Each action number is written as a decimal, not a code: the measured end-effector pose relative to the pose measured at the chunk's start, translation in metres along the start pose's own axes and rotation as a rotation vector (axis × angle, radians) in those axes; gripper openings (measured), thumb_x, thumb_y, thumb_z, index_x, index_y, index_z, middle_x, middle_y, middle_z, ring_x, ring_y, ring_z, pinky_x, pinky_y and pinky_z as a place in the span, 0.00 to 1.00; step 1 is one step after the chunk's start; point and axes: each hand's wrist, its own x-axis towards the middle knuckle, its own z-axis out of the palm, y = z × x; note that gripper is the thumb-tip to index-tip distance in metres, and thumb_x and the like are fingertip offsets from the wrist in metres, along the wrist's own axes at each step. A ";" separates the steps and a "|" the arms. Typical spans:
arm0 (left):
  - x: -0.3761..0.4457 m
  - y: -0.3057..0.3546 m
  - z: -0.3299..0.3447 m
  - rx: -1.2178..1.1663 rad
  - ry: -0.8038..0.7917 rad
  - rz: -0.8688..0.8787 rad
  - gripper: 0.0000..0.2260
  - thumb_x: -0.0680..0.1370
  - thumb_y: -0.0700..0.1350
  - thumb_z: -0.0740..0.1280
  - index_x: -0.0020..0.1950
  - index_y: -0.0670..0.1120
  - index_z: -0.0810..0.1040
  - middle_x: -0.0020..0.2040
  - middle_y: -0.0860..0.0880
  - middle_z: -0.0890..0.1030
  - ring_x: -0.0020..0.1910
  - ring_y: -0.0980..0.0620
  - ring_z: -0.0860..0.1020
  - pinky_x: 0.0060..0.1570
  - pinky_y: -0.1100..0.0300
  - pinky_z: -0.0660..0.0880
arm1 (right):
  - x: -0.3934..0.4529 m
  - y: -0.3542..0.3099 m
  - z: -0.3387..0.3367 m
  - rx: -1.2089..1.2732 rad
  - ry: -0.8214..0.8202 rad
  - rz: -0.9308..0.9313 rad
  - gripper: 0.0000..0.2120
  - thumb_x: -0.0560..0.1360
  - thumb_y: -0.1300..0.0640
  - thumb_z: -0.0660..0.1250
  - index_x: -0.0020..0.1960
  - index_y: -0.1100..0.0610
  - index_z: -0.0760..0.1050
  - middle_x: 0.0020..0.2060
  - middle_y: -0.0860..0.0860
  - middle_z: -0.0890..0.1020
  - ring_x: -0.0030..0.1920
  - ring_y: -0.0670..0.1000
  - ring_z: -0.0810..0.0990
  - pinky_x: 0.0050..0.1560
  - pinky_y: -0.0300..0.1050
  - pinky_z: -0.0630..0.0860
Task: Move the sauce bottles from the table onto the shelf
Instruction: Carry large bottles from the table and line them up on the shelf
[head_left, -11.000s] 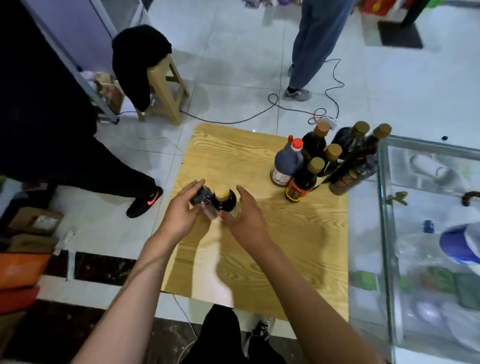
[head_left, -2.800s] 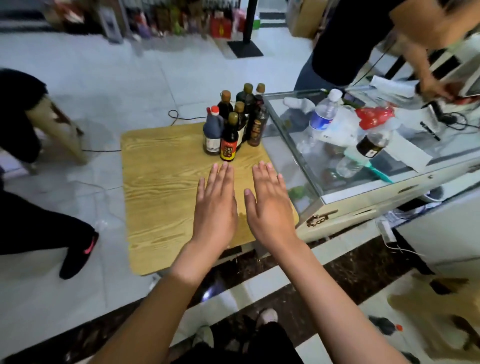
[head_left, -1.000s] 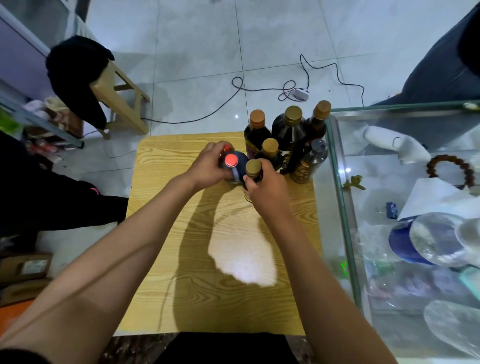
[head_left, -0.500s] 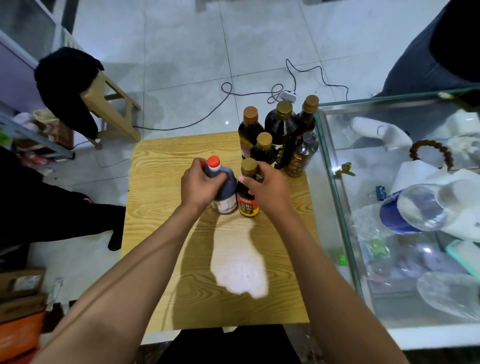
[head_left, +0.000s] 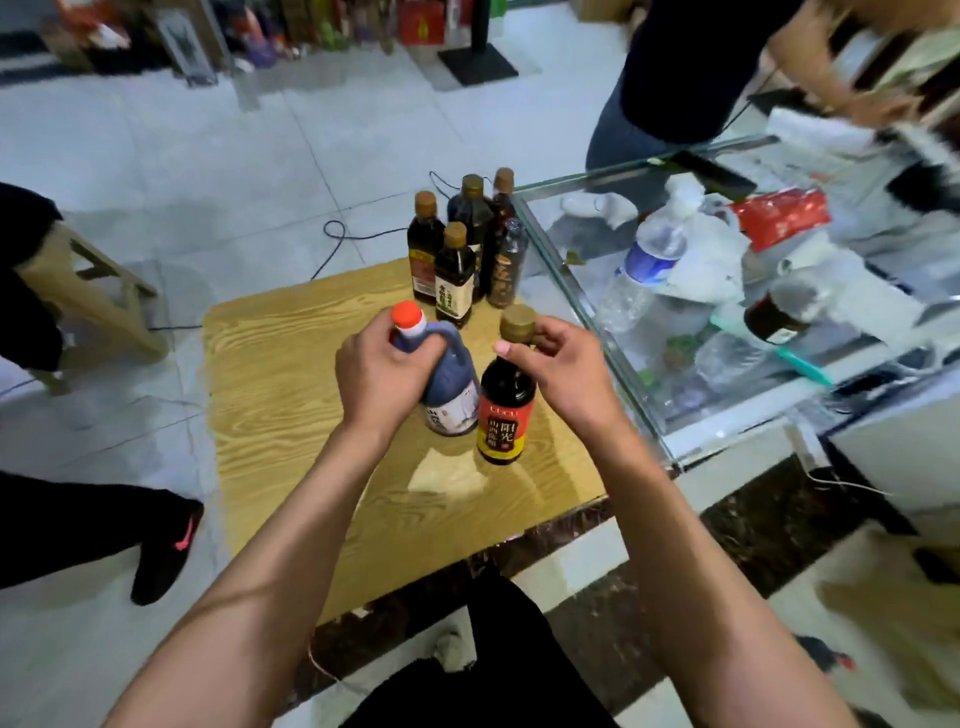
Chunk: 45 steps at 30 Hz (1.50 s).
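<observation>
HEAD VIEW, items placed rel. to the wooden table (head_left: 291, 374).

1. Left hand (head_left: 382, 376): over table centre. Fingers wrapped tight round the neck and loop handle of the jug-type sauce bottle w/ red cap (head_left: 449, 379). Grip sits high, prob. because the handle gives the surest carry for a squat, heavy body. Bottle upright, base looks clear of the top, though hard to be certain.

2. Right hand (head_left: 563, 371): also over table centre, just right of item 1. Thumb and fingertips pinched on the neck under the gold cap of the dark bottle w/ red label (head_left: 504, 402). Neck pinch suits a slim bottle: body hangs plumb, label stays uncovered. Base appears lifted off the top; shadow lies below it.

3. The two held bottles: side by side, touching or nearly so. One per hand, so 2 go per trip.

4. Remaining bottles (head_left: 465, 249): cluster of approx. 5, dark w/ gold caps, upright, packed close at the table's far right corner, against the glass counter (head_left: 597, 306). Not yet taken.

5. Glass counter: butts the table's right edge. Holds unrelated clutter incl. a water bottle (head_left: 644, 265); blurred, detail n/a.

6. Shelf: not identifiable for certain. Stocked goods show far beyond the table's back edge, too blurred to confirm.

7. Bystanders: one standing behind the counter, legs of another left of the table. A carry path must clear both.

Status (est.): partway; pair in hand, cluster pending.
</observation>
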 end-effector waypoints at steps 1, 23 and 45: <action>-0.008 0.009 -0.004 0.016 -0.004 0.051 0.16 0.66 0.60 0.69 0.44 0.49 0.80 0.35 0.50 0.81 0.37 0.45 0.78 0.36 0.53 0.74 | -0.017 -0.005 -0.007 -0.002 0.037 -0.017 0.08 0.72 0.63 0.76 0.50 0.57 0.82 0.44 0.47 0.86 0.45 0.40 0.83 0.51 0.35 0.77; -0.304 0.261 0.017 -0.055 -0.451 0.781 0.19 0.67 0.63 0.68 0.39 0.46 0.78 0.34 0.46 0.81 0.38 0.41 0.78 0.35 0.53 0.73 | -0.397 -0.058 -0.227 0.057 0.740 -0.140 0.08 0.73 0.63 0.75 0.50 0.53 0.83 0.42 0.45 0.87 0.46 0.43 0.84 0.51 0.37 0.79; -0.721 0.485 0.060 -0.400 -0.745 1.310 0.16 0.69 0.62 0.69 0.42 0.50 0.81 0.33 0.50 0.77 0.33 0.50 0.73 0.32 0.58 0.66 | -0.824 -0.049 -0.434 -0.198 1.449 -0.174 0.10 0.72 0.60 0.76 0.53 0.58 0.83 0.45 0.48 0.87 0.47 0.46 0.86 0.53 0.43 0.82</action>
